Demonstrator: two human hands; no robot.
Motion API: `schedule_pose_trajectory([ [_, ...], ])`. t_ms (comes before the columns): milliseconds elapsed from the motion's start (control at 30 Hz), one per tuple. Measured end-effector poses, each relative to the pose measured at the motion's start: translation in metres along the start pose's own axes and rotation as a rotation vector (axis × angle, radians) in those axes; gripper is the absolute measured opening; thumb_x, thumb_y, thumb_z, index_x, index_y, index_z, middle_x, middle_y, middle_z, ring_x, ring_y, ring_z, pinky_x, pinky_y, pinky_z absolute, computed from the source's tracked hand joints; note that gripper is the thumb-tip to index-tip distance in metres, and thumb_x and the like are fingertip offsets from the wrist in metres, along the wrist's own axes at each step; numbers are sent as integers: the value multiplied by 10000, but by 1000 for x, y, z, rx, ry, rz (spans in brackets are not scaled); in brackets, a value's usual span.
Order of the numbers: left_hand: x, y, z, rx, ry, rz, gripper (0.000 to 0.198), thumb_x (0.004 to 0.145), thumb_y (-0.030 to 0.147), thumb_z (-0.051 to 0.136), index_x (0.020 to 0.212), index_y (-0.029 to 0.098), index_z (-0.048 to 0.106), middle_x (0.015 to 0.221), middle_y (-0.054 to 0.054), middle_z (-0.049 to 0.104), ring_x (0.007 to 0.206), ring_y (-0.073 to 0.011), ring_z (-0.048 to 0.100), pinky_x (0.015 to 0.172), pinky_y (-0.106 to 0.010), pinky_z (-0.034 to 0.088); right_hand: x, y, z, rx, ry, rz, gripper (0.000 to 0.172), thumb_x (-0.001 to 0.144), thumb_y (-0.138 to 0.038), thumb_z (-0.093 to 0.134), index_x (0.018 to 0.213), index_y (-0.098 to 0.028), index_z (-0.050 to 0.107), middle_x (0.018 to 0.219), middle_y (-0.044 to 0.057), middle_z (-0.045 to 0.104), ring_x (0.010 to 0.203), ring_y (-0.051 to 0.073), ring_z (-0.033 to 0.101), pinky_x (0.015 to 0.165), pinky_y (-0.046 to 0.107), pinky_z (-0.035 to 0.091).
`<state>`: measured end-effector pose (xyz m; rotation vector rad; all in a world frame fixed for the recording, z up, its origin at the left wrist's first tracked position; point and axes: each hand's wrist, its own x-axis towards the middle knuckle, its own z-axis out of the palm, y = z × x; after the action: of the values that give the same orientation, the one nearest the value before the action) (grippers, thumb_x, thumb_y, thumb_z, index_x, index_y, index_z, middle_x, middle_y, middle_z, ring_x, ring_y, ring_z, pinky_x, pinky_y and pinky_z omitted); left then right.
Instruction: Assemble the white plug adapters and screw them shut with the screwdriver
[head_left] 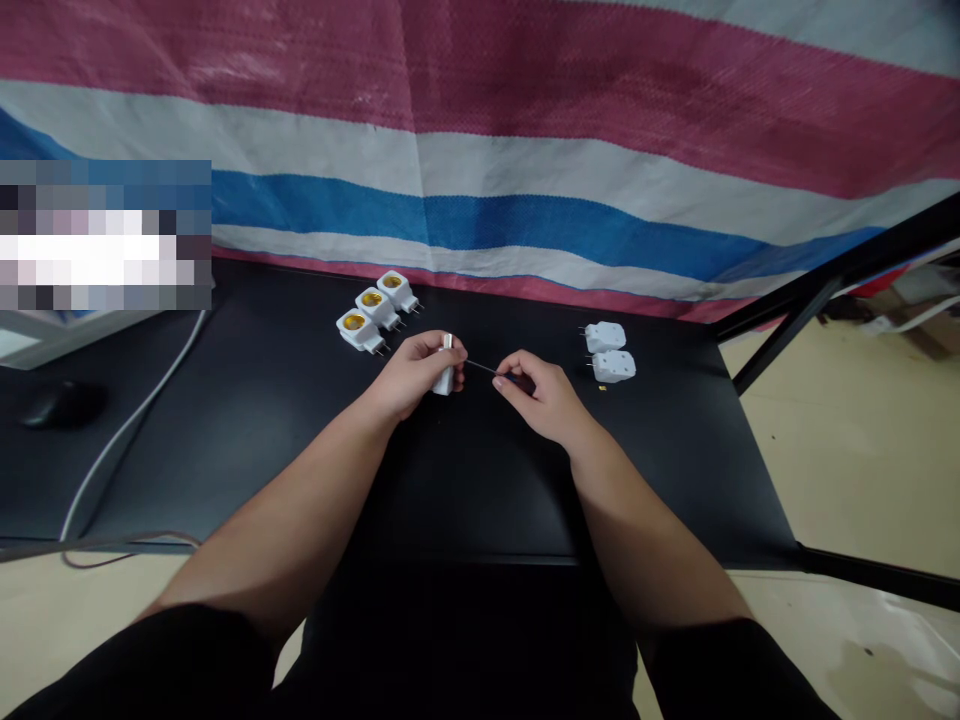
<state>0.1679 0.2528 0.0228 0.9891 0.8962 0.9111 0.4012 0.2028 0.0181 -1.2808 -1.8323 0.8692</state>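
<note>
My left hand (420, 372) grips a small white plug piece (444, 380) above the black table. In my right hand (541, 392) is a screwdriver (484, 369) with a thin metal shaft and a dark handle. The shaft points left, its tip at the fingers of my left hand by the white piece; exact contact is hidden. Beyond my left hand, three white sockets (355, 329) with yellow round insides and metal prongs stand in a slanting row. To the right of my right hand lie two white plug pieces (614, 366), prongs facing left.
A tiny yellow part (602, 388) lies just below the right-hand plug pieces. At the left are a black mouse (64, 404), a pale cable (142, 410) and a partly blurred white box (75, 330). A striped sheet (487, 220) hangs behind the black table (285, 300).
</note>
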Motion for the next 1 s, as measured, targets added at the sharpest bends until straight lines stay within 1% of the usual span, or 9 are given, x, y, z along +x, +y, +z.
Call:
schedule_pose_trajectory([
  [200, 0, 2, 0, -7, 0, -1, 264, 757, 320, 913, 849, 172, 714, 693, -5, 690, 597, -140, 691, 586, -245, 612, 0, -1, 0, 35, 43, 24, 195, 965, -408, 761, 1036, -265, 649, 839, -10, 665, 694, 174, 581, 655, 333, 472],
  [300, 0, 1, -1, -9, 3, -8, 257, 752, 300, 909, 849, 174, 707, 681, -6, 691, 592, -139, 689, 581, -240, 608, 0, 3, 1, 56, 84, 1, 186, 946, -370, 767, 1043, -265, 647, 911, 13, 705, 782, 197, 658, 734, 356, 540],
  [533, 0, 2, 0, -11, 6, 17, 204, 727, 233, 869, 819, 179, 694, 652, 6, 662, 579, -136, 674, 572, -243, 611, 0, 7, 0, 45, 181, -18, 182, 989, -410, 778, 1095, -263, 777, 1022, 62, 796, 907, 245, 757, 838, 414, 621],
  [633, 0, 2, -1, -7, 9, 28, 191, 724, 234, 859, 811, 183, 697, 644, 9, 657, 569, -138, 667, 569, -253, 617, 1, 3, -2, 23, 189, -24, 198, 1004, -450, 778, 1040, -256, 801, 967, 57, 808, 848, 236, 748, 801, 398, 598],
  [733, 1, 1, -3, 41, 4, 44, 179, 733, 240, 852, 813, 188, 701, 630, 4, 667, 548, -138, 667, 543, -238, 586, 2, 0, -3, -58, 149, -9, 364, 1082, -547, 672, 903, -247, 771, 819, 47, 767, 733, 220, 691, 717, 381, 530],
  [800, 2, 0, -3, 73, -5, 49, 171, 742, 249, 847, 814, 188, 703, 621, -4, 675, 535, -139, 668, 524, -223, 556, 1, -1, -3, -79, 125, -4, 434, 1125, -574, 582, 886, -248, 741, 802, 48, 751, 736, 222, 683, 730, 386, 521],
  [867, 2, 0, -4, 79, -8, 41, 175, 740, 254, 846, 814, 186, 703, 616, -8, 678, 529, -141, 665, 522, -224, 552, 0, 0, -3, -45, 106, 1, 340, 1122, -544, 591, 1002, -255, 725, 832, 33, 740, 746, 216, 677, 743, 380, 526],
  [933, 2, 1, -4, 55, 3, 31, 183, 722, 245, 848, 810, 184, 700, 616, -4, 668, 532, -141, 656, 531, -236, 572, -1, 1, -3, 7, 88, 3, 221, 1082, -485, 668, 1102, -266, 679, 847, 7, 714, 720, 199, 648, 711, 362, 512],
  [1000, 2, 3, -3, 12, 20, 17, 184, 713, 243, 845, 803, 180, 698, 634, -1, 656, 550, -142, 653, 535, -246, 587, -2, 2, -4, 44, 71, 2, 197, 1046, -442, 725, 1095, -271, 642, 850, -3, 697, 706, 188, 627, 671, 347, 484],
])
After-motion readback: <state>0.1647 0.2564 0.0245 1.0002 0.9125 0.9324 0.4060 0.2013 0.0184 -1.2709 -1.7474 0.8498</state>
